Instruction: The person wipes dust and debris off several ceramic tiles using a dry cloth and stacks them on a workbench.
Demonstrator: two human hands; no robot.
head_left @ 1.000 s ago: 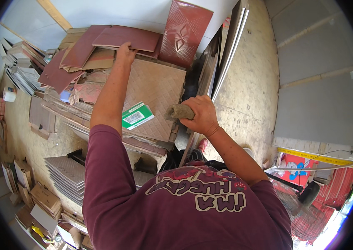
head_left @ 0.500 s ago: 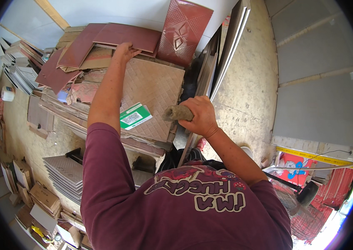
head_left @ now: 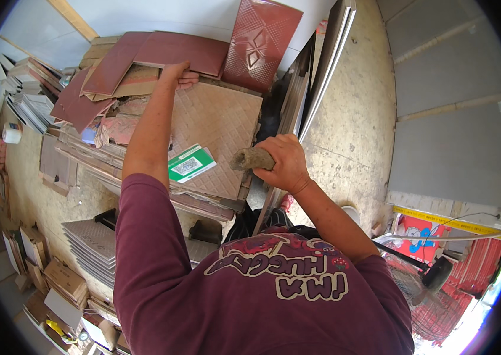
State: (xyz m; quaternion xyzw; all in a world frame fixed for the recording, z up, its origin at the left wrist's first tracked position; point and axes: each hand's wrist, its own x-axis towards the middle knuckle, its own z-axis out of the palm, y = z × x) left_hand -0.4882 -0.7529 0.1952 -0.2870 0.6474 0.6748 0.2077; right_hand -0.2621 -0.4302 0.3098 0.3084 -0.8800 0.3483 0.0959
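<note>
My left hand [head_left: 179, 76] reaches far forward to the near edge of a smooth dark red tile [head_left: 182, 52]. Its fingers are curled in at that edge, with the thumb by the tile's face. The tile lies over other red tiles [head_left: 118, 64] and against the wall. In my right hand [head_left: 285, 164], closed around it, is a rough grey-brown cylindrical piece [head_left: 251, 158] with a hollow in its end; its material is unclear. Below both hands lies a tan tile with a crosshatched pattern [head_left: 218, 127], on top of a stack. A green and white card [head_left: 192, 164] rests on it.
A patterned red tile [head_left: 261, 44] leans on the wall. Long panels [head_left: 327, 71] stand on edge right of the stack. Grey tiles [head_left: 93, 239] and cardboard boxes [head_left: 64, 281] sit on the floor at left. A fan [head_left: 422, 290] stands at lower right.
My left hand's fingers have curled in from a straighter pose at the red tile's edge. My right hand and its cylindrical piece have barely moved.
</note>
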